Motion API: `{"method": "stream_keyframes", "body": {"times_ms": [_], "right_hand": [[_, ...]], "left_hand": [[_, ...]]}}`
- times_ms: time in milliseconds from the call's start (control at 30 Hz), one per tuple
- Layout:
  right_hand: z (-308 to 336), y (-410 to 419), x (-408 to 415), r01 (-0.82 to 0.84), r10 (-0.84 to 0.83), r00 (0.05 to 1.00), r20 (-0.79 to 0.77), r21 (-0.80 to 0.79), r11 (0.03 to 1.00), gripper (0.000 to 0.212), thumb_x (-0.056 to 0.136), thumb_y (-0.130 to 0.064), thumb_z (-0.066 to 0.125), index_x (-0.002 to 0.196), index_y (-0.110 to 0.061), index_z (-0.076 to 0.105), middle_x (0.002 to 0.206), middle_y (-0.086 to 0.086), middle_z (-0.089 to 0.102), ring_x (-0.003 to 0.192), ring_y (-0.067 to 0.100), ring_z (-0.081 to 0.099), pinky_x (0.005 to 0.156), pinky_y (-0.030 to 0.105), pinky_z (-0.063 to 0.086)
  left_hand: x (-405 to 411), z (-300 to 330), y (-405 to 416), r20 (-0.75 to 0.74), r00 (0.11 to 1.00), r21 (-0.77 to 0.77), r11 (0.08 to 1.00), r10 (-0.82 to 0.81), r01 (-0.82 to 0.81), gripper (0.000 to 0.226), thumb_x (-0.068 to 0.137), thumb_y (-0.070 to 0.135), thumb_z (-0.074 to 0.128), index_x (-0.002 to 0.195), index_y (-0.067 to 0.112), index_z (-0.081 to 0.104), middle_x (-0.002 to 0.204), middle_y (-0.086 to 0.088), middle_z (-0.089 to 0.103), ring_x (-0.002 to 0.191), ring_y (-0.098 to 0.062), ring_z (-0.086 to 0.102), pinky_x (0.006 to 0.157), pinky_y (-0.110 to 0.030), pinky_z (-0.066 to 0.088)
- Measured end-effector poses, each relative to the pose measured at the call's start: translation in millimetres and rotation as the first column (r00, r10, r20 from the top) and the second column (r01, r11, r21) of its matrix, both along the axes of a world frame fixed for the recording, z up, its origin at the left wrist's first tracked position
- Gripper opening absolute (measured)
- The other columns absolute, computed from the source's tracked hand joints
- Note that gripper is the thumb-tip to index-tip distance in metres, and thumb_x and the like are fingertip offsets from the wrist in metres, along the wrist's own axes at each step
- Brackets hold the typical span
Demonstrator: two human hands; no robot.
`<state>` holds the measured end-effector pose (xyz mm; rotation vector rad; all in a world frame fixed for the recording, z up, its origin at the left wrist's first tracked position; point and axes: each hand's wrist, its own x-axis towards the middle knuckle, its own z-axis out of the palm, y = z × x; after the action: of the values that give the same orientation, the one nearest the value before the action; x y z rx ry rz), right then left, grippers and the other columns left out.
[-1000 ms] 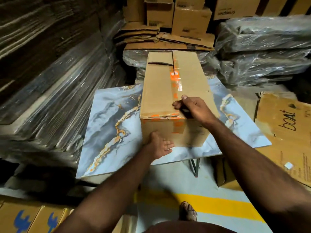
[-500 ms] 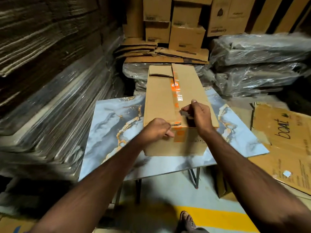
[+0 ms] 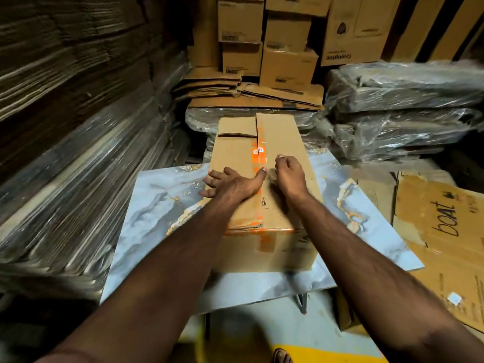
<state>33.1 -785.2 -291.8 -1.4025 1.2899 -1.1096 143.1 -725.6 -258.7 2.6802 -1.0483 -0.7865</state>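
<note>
The cardboard box (image 3: 282, 137) lies lengthwise on the middle of the marble-patterned bench (image 3: 157, 205), set back from its front edge. The left hand (image 3: 233, 184) presses flat on the box top, fingers spread. The right hand (image 3: 289, 176) curls beside the orange tape (image 3: 260, 153); whether it grips anything is unclear. Plastic-wrapped stacks (image 3: 78, 179) crowd the left, and cartons (image 3: 288, 66) rise behind.

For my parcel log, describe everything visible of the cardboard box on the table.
The box is a long brown cardboard carton lying flat on the marble-patterned table. Orange-printed tape runs along its top seam. Its near edge looks scuffed. The left hand presses flat on top; the right hand, fingers curled, rests beside the seam.
</note>
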Motion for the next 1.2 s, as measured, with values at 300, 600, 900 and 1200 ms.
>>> {"method": "stream_keyframes", "body": {"times_ms": [300, 600, 900, 1200], "right_hand": [[-16, -28, 16, 0.237, -0.238, 0.932, 0.273, 0.036, 0.971, 0.035, 0.083, -0.051, 0.034, 0.082, -0.026, 0.058, 0.085, 0.012, 0.067, 0.078, 0.028, 0.066, 0.077, 0.043, 0.055], [-32, -34, 2, 0.136, -0.116, 0.978, 0.172, -0.112, 0.984, 0.02, 0.083, -0.011, 0.045, 0.078, -0.019, 0.063, 0.084, 0.007, 0.065, 0.08, 0.021, 0.061, 0.081, 0.04, 0.053], [-22, -10, 22, -0.724, 0.155, 0.286, -0.946, -0.108, 0.681, 0.076, 0.089, -0.059, 0.022, 0.143, -0.01, 0.045, 0.152, 0.015, 0.035, 0.146, 0.032, 0.017, 0.117, 0.057, 0.005], [3, -14, 27, -0.766, 0.367, 0.292, -0.883, 0.014, 0.643, 0.057, 0.085, -0.069, 0.05, 0.135, -0.041, 0.054, 0.156, -0.003, 0.038, 0.148, 0.02, 0.022, 0.112, 0.067, -0.003]], "left_hand": [[4, -19, -42, 0.068, 0.996, 0.173, 0.983, 0.052, -0.063, 0.146, 0.049, 0.099, 0.048, 0.154, 0.021, -0.017, 0.157, -0.026, -0.026, 0.142, -0.053, -0.019, 0.104, -0.079, -0.002], [19, 2, -48, 0.081, 0.997, 0.006, 1.0, 0.001, -0.001, 0.129, 0.045, 0.09, 0.054, 0.145, 0.011, 0.038, 0.149, -0.021, 0.039, 0.131, -0.041, 0.044, 0.1, -0.046, 0.042], [46, 33, -33, -0.191, 0.981, -0.144, 0.989, -0.014, -0.014, 0.08, 0.062, 0.08, 0.06, 0.111, 0.017, 0.063, 0.11, -0.011, 0.065, 0.087, -0.026, 0.063, 0.064, -0.028, 0.046], [47, 39, -23, -0.245, 0.97, -0.172, 0.985, -0.012, -0.031, 0.081, 0.071, 0.077, 0.059, 0.123, 0.015, 0.059, 0.111, -0.01, 0.062, 0.077, -0.019, 0.058, 0.058, -0.026, 0.038]]}}
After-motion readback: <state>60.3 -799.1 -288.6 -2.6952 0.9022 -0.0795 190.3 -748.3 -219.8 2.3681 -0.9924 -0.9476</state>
